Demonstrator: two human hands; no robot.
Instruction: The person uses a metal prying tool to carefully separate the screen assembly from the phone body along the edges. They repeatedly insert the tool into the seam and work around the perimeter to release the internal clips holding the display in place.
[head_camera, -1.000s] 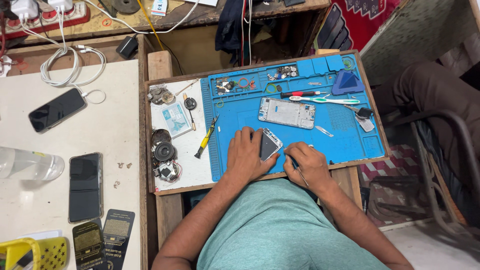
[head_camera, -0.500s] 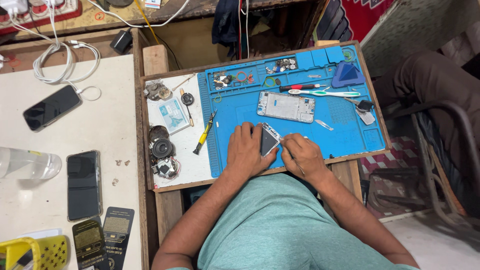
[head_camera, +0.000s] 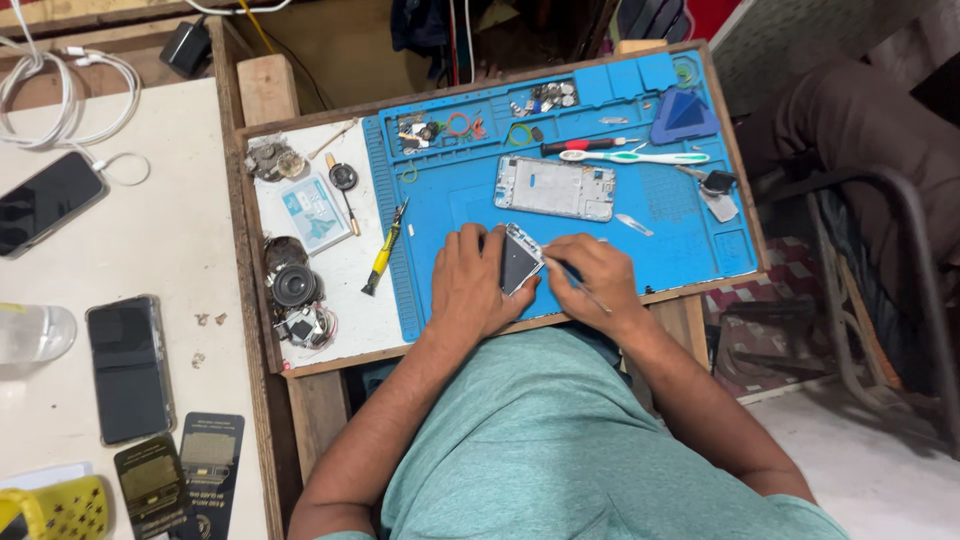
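My left hand (head_camera: 470, 285) holds a small opened phone (head_camera: 519, 260) down on the blue work mat (head_camera: 690, 225), its fingers wrapped round the phone's left side. My right hand (head_camera: 592, 280) grips a thin metal tool (head_camera: 575, 280) with its tip at the phone's right edge. A silver phone frame (head_camera: 555, 187) lies flat on the mat just beyond my hands. A yellow-handled screwdriver (head_camera: 383, 250) rests at the mat's left edge.
A toothbrush (head_camera: 635, 156), a red-handled tool (head_camera: 580, 146) and small parts lie at the mat's far side. Round parts (head_camera: 293, 288) sit on the white board to the left. Phones (head_camera: 128, 365), a cable (head_camera: 70, 95) and a bottle (head_camera: 35, 333) lie on the left table. A chair (head_camera: 880, 200) stands to the right.
Both hands have stayed on the small phone; the right hand has drawn closer to its edge with the tool. The view has shifted slightly.
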